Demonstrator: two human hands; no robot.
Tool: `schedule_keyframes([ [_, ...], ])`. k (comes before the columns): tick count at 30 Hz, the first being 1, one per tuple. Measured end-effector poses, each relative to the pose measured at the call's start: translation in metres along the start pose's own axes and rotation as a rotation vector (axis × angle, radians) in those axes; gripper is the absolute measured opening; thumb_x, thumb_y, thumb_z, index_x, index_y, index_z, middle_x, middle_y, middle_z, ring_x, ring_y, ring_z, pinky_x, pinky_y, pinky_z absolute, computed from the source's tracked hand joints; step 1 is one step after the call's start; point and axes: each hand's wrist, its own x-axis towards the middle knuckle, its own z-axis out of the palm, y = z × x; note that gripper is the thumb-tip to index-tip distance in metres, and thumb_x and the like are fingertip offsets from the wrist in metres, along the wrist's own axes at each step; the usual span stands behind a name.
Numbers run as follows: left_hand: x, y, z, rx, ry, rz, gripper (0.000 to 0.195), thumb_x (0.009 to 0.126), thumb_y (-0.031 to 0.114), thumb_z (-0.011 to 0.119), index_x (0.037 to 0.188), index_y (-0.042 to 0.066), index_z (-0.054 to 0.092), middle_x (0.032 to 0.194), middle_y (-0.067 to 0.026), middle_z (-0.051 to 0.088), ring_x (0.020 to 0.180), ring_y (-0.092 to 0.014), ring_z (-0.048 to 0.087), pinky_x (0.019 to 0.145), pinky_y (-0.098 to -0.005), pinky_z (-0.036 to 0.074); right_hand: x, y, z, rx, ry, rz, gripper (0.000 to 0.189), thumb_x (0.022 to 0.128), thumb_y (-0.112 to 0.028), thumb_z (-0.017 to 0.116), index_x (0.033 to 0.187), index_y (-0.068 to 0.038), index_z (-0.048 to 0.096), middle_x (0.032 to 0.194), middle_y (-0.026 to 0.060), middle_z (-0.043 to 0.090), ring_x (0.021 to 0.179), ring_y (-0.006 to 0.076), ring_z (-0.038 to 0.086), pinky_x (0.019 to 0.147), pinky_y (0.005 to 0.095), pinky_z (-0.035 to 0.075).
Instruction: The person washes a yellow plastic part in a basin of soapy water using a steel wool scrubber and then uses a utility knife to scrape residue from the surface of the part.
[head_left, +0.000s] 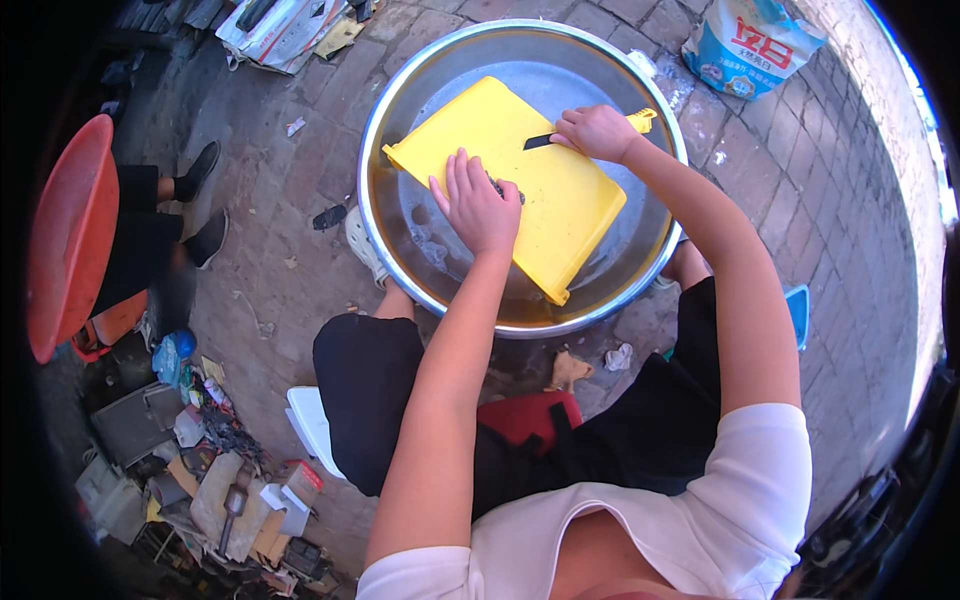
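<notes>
A yellow plastic panel (559, 217) with raised edges lies tilted across a wide metal basin (367, 135) that holds cloudy, sudsy water (431, 240). My left hand (484, 199) rests on the panel near its left edge, over a dark, coarse thing (495, 186) mostly hidden beneath the palm; whether the fingers grip it I cannot tell. At the upper right edge, my right hand (596, 133) has its fingers closed on a yellow-handled brush or scraper-like tool (643, 120), beside a dark strip (538, 142) on the panel. The hand covers most of the tool.
A detergent bag (750, 49) stands at the upper right on the brick paving (739, 157). Another person's feet (202, 172) and a red plastic basin (75, 240) are at the left. Mixed clutter (232, 495) lies lower left. A blue container (798, 315) is at the right.
</notes>
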Motion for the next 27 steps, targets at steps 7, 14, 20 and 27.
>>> schedule_keyframes([
  [7, 0.000, -0.002, 0.002, 0.014, 0.029, 0.020, 0.041, 0.082, 0.020, 0.061, 0.119, 0.002, 0.059, 0.138, -0.0158, 0.055, 0.137, -0.027, 0.044, 0.121, -0.0540, 0.012, 0.009, 0.006, -0.004, -0.074, -0.003, -0.060, 0.037, 0.102, -0.041, 0.047, 0.087, -0.011, 0.062, 0.082, 0.0050, 0.062, 0.076, 0.0246, 0.067, 0.064, 0.0361, 0.054],
  [14, -0.001, -0.002, 0.004, 0.010, 0.029, 0.016, 0.040, 0.082, 0.021, 0.061, 0.118, 0.002, 0.059, 0.138, -0.0155, 0.055, 0.137, -0.027, 0.044, 0.121, -0.0540, 0.011, 0.023, -0.011, 0.002, -0.068, -0.003, 0.093, 0.039, 0.103, -0.042, 0.043, 0.089, -0.012, 0.064, 0.083, 0.0051, 0.063, 0.077, 0.0248, 0.067, 0.069, 0.0369, 0.054],
  [20, 0.000, -0.001, 0.003, 0.015, 0.021, 0.012, 0.041, 0.081, 0.020, 0.061, 0.117, 0.002, 0.059, 0.138, -0.0156, 0.055, 0.137, -0.027, 0.043, 0.120, -0.0544, 0.012, -0.006, -0.009, -0.001, -0.019, -0.066, 0.028, 0.037, 0.103, -0.041, 0.045, 0.090, -0.011, 0.063, 0.083, 0.0055, 0.063, 0.077, 0.0248, 0.067, 0.069, 0.0369, 0.054],
  [27, 0.001, -0.001, 0.001, 0.009, 0.032, 0.019, 0.041, 0.081, 0.020, 0.061, 0.117, 0.002, 0.059, 0.138, -0.0151, 0.055, 0.137, -0.027, 0.044, 0.120, -0.0546, 0.013, 0.005, -0.014, -0.004, -0.062, -0.033, 0.088, 0.037, 0.102, -0.041, 0.046, 0.090, -0.011, 0.063, 0.084, 0.0051, 0.063, 0.079, 0.0257, 0.067, 0.069, 0.0371, 0.055],
])
